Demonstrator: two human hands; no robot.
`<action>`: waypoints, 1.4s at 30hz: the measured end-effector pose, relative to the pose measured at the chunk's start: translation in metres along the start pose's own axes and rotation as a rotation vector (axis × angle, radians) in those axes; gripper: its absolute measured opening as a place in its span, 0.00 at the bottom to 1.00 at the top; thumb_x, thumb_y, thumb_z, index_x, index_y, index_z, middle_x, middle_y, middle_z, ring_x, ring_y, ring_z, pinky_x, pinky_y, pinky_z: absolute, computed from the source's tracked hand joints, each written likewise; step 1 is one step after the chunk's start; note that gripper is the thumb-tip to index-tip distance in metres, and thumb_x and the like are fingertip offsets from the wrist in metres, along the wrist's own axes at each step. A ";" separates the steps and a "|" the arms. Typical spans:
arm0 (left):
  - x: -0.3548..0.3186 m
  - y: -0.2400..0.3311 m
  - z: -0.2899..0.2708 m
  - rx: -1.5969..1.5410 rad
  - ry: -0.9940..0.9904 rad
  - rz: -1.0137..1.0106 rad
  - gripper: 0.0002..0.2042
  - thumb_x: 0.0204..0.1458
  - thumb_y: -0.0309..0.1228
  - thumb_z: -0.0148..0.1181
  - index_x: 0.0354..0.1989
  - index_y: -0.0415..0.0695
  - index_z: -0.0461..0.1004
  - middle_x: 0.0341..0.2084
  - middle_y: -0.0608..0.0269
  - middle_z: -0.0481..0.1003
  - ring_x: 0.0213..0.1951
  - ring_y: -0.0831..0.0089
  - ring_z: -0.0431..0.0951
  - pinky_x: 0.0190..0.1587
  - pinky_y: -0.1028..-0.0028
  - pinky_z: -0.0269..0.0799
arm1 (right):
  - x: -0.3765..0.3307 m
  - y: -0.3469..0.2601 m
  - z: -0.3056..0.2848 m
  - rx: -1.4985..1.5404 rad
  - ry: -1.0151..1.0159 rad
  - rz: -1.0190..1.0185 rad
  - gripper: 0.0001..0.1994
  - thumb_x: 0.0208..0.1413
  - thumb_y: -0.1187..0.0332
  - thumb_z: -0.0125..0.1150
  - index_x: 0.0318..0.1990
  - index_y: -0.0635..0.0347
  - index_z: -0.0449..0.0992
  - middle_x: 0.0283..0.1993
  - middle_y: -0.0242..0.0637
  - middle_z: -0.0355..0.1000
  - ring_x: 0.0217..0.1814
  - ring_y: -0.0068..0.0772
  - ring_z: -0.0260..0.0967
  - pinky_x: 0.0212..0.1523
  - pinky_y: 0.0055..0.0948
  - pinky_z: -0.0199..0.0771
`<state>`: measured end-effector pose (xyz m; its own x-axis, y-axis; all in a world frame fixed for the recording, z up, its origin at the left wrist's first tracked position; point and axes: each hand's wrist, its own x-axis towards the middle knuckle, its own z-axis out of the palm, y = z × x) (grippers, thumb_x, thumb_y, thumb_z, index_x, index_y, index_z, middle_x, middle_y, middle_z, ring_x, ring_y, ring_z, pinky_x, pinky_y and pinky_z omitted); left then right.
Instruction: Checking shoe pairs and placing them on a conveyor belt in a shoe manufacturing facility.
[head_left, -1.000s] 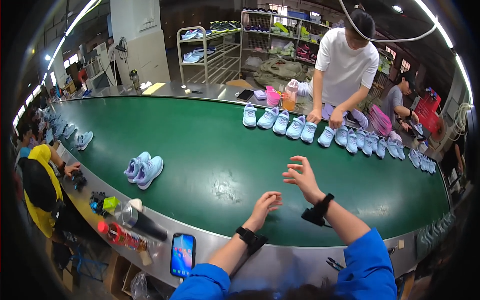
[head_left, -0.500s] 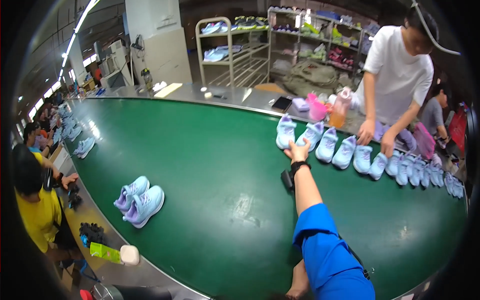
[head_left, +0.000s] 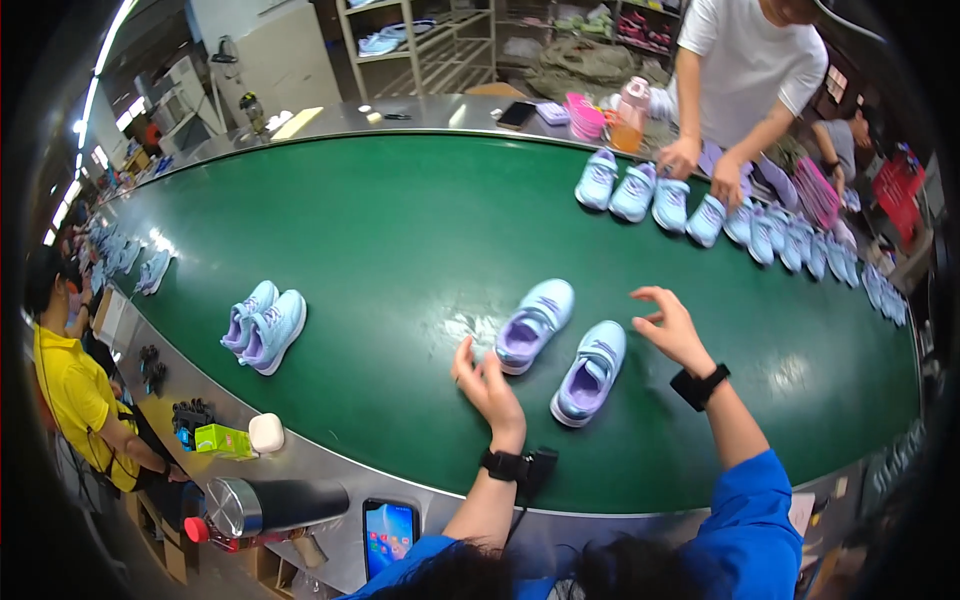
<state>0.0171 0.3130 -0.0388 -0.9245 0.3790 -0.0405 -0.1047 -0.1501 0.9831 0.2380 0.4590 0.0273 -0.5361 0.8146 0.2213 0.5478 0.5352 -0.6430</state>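
Observation:
A pair of light blue child's sneakers with lilac linings stands on the green belt in front of me. The left sneaker (head_left: 537,322) and the right sneaker (head_left: 592,372) are slightly apart, toes pointing away. My left hand (head_left: 488,388) is beside the left sneaker's heel, fingers parted and holding nothing; whether a fingertip touches the heel is hard to tell. To the right of the right sneaker, my right hand (head_left: 672,328) hovers open, its fingers spread and empty. Both wrists wear black bands.
Another sneaker pair (head_left: 265,328) stands on the belt (head_left: 400,240) at left. A sneaker row (head_left: 670,205) runs along the far right edge, handled by a person in white (head_left: 750,80). Nearer lie a thermos (head_left: 275,505), a phone (head_left: 390,530) and a green box (head_left: 224,441).
One of my hands was at the left end of the sneaker row. Two sneakers from that end now stand before me, and both hands are free. The view has tilted down.

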 end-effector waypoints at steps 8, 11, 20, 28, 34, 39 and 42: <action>-0.023 -0.021 0.006 0.501 -0.286 0.151 0.24 0.47 0.34 0.59 0.54 0.39 0.68 0.36 0.56 0.62 0.39 0.63 0.65 0.46 0.65 0.63 | -0.115 -0.062 0.074 0.320 -0.029 0.451 0.25 0.55 0.62 0.59 0.55 0.70 0.62 0.49 0.52 0.65 0.32 0.32 0.72 0.38 0.32 0.73; -0.011 -0.015 0.000 0.408 -0.383 0.020 0.22 0.46 0.31 0.56 0.50 0.33 0.72 0.31 0.58 0.64 0.29 0.69 0.67 0.35 0.71 0.67 | -0.098 -0.059 0.083 0.268 0.120 0.438 0.17 0.55 0.66 0.55 0.47 0.70 0.68 0.41 0.50 0.70 0.29 0.35 0.70 0.40 0.33 0.69; -0.014 0.006 -0.001 -0.306 -0.852 -0.680 0.21 0.52 0.29 0.45 0.54 0.37 0.69 0.42 0.62 0.75 0.38 0.76 0.74 0.32 0.75 0.71 | -0.089 -0.024 0.062 1.242 0.114 0.590 0.17 0.59 0.67 0.46 0.52 0.65 0.69 0.43 0.39 0.73 0.40 0.34 0.73 0.31 0.31 0.77; -0.031 0.028 0.017 -0.546 -1.006 -0.810 0.30 0.52 0.31 0.45 0.67 0.48 0.52 0.60 0.58 0.61 0.57 0.59 0.67 0.52 0.52 0.71 | -0.092 -0.020 0.044 1.466 0.089 0.554 0.22 0.63 0.58 0.40 0.59 0.60 0.61 0.50 0.40 0.70 0.42 0.35 0.73 0.24 0.33 0.80; -0.042 0.012 0.022 -0.089 -0.742 0.119 0.32 0.43 0.13 0.50 0.61 0.48 0.63 0.54 0.59 0.58 0.56 0.66 0.65 0.50 0.67 0.75 | -0.089 -0.026 0.044 0.629 0.522 0.212 0.29 0.52 0.76 0.60 0.63 0.58 0.61 0.59 0.39 0.61 0.60 0.33 0.59 0.55 0.30 0.71; -0.047 0.008 0.026 0.048 -0.652 0.340 0.32 0.42 0.09 0.51 0.60 0.46 0.65 0.55 0.61 0.53 0.58 0.68 0.62 0.52 0.70 0.75 | -0.089 -0.032 0.041 0.533 0.577 0.227 0.33 0.48 0.77 0.63 0.64 0.57 0.60 0.62 0.39 0.59 0.58 0.31 0.59 0.50 0.26 0.71; -0.053 0.014 0.031 -0.008 -0.650 0.249 0.30 0.45 0.12 0.52 0.60 0.44 0.64 0.56 0.59 0.57 0.58 0.67 0.62 0.52 0.69 0.73 | -0.089 -0.026 0.038 0.581 0.596 0.197 0.30 0.49 0.77 0.63 0.62 0.58 0.62 0.60 0.37 0.59 0.59 0.30 0.59 0.45 0.24 0.75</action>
<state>0.0764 0.3193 -0.0175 -0.5146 0.8020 0.3033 0.0771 -0.3090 0.9479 0.2466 0.3639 -0.0034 0.0506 0.9493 0.3102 0.0917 0.3049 -0.9480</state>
